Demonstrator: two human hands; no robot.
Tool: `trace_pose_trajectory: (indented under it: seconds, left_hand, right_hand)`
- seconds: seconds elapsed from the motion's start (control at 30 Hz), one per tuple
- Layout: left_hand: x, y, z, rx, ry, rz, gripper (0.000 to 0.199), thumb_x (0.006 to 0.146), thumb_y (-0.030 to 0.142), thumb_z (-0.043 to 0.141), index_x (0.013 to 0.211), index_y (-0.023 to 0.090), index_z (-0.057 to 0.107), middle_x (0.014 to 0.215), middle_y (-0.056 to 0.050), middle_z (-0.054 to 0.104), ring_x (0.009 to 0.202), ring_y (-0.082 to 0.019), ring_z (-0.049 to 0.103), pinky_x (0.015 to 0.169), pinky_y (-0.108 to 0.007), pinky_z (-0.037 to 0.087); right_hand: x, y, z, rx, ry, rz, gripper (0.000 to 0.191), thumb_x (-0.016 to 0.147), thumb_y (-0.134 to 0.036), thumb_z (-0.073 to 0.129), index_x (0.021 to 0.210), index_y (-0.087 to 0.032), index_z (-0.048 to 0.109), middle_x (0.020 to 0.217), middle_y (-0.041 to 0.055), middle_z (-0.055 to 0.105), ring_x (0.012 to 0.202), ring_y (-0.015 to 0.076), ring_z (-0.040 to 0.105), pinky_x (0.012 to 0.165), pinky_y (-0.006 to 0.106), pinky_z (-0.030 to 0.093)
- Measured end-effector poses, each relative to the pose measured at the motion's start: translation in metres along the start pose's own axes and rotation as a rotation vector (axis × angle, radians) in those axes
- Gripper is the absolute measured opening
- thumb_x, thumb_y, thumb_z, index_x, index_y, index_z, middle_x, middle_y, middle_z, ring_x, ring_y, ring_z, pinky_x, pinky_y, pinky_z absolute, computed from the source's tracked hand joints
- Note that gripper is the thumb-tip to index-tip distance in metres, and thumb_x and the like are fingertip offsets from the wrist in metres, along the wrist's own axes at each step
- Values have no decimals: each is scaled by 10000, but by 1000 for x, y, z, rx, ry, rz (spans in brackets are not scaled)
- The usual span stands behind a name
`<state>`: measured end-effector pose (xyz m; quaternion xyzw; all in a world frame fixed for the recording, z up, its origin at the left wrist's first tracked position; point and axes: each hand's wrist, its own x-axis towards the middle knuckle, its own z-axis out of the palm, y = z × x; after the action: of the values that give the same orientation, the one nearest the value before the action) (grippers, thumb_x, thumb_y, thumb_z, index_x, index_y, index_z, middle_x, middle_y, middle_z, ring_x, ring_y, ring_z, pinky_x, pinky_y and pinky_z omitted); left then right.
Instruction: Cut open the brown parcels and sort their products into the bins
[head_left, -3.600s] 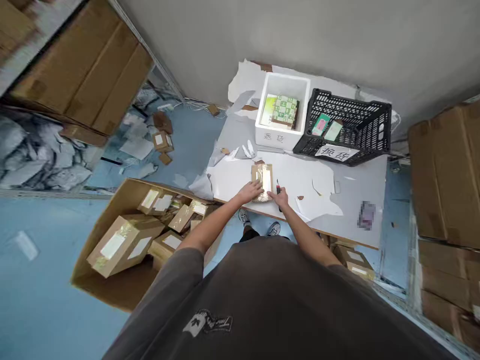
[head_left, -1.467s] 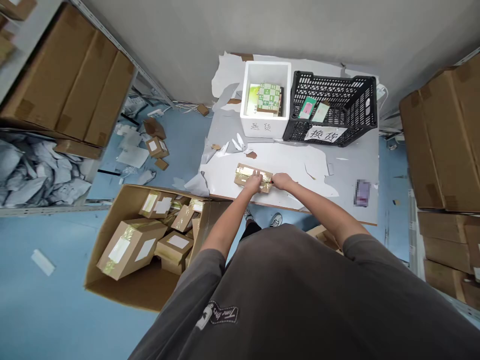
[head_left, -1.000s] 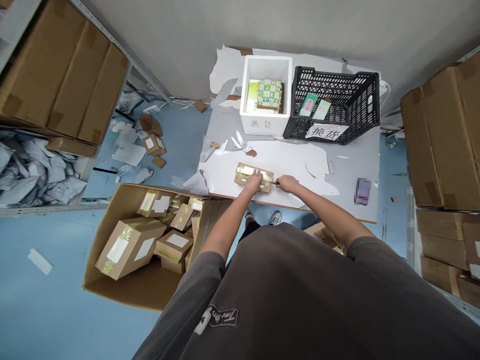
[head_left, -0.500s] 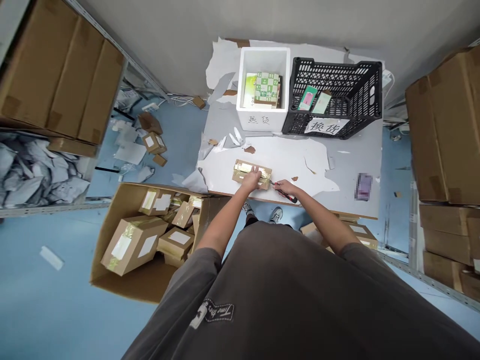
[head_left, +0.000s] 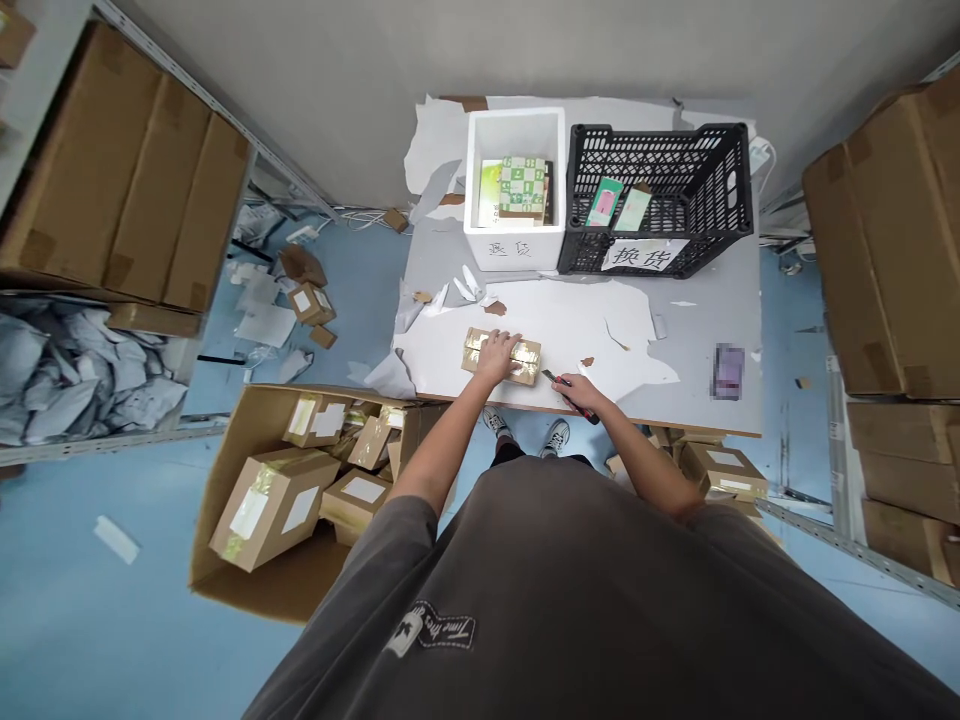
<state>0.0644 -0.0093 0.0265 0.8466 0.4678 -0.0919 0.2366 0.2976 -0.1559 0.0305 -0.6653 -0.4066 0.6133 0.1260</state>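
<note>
A small taped cardboard box point(head_left: 526, 362) lies near the front edge of the white-topped table point(head_left: 480, 392). My left hand point(head_left: 496, 357) rests on top of this box, fingers spread across it. Just right of the box, my right hand point(head_left: 576, 391) is closed around a red and black utility knife point(head_left: 587, 411). The knife's blade points up and left toward the box's right end, with a small gap between them.
Behind the box stand a white foam bin point(head_left: 512, 245) and a black plastic crate point(head_left: 660, 235). A phone-like purple object point(head_left: 727, 372) lies on the right. A large open carton point(head_left: 199, 545) holding packages is at lower left. Stacked cartons point(head_left: 885, 260) flank the right.
The knife has moved off the box's right end, slightly right and down, with my right hand. My left hand has shifted on the box and its fingers are more spread.
</note>
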Motion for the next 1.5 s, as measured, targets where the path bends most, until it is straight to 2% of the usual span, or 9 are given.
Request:
trace_pose_trajectory:
  seconds: [0.13,0.3,0.47,0.63,0.83,1.1,1.3,1.4,1.5]
  left_hand:
    - [18,-8,4,56,-75,26,1025,772,431,993,1670,323,512,1806,-150,409,1736,-423,204,1400,-606,207]
    - [23,-19,12,61,-55,110,768,951,380,801,1672,302,548,1812,-133,412,1719,-417,266,1399,-615,200]
    - [20,-22,21,68,0,132,567,1086,382,606,1643,277,601,1764,-138,490,1681,-437,338,1370,-669,226]
    - [13,-23,32,38,71,147,535,1101,339,567,1629,268,615,1736,-127,532,1655,-418,392,1366,-663,246]
    - [-1,-15,59,-46,209,64,517,1102,301,543,1611,242,614,1721,-156,544,1673,-396,379,1387,-693,193]
    - [-8,-14,77,-117,266,64,521,1076,285,586,1596,253,619,1735,-154,525,1689,-390,357,1396,-712,170]
    - [-15,-16,80,-131,294,66,526,1081,293,585,1605,264,619,1719,-138,550,1658,-375,413,1381,-679,243]
    - [-18,-15,81,-133,314,47,523,1079,289,587,1600,279,624,1712,-128,561,1657,-366,416,1371,-658,266]
    - [-18,-11,82,-131,348,-4,527,1074,287,582,1599,293,626,1705,-122,571,1665,-362,405,1357,-646,288]
  right_hand:
    - [-5,-10,-5,-140,57,-53,289,1124,-432,594,906,-247,556,696,-20,690,535,155,638,554,237,485]
    - [5,-18,-3,-513,184,-68,343,1173,-497,489,1084,-231,686,1057,106,818,997,263,769,751,278,495]
    - [21,-16,1,-666,166,-168,304,1168,-458,508,1287,-224,661,1334,137,776,1152,297,727,856,330,489]
    - [39,-14,0,-746,226,-235,289,1150,-441,564,1327,-224,636,1323,147,740,1164,316,696,906,370,485]
    - [40,-6,-4,-853,285,-228,324,1170,-460,525,1331,-204,641,1325,168,714,1161,335,679,899,379,465]
    - [48,-2,-5,-861,288,-284,277,1160,-442,537,1282,-229,665,1280,147,719,1169,329,656,917,386,455]
    - [58,18,-18,-651,396,-288,241,1116,-459,583,1180,-244,669,1254,141,744,1098,314,686,893,392,487]
    - [54,50,-38,-304,509,-239,317,1044,-578,647,1070,-262,638,1061,96,779,944,283,707,838,376,506]
    - [52,82,-54,187,592,-180,525,932,-791,668,990,-282,551,844,36,750,780,244,696,769,361,535]
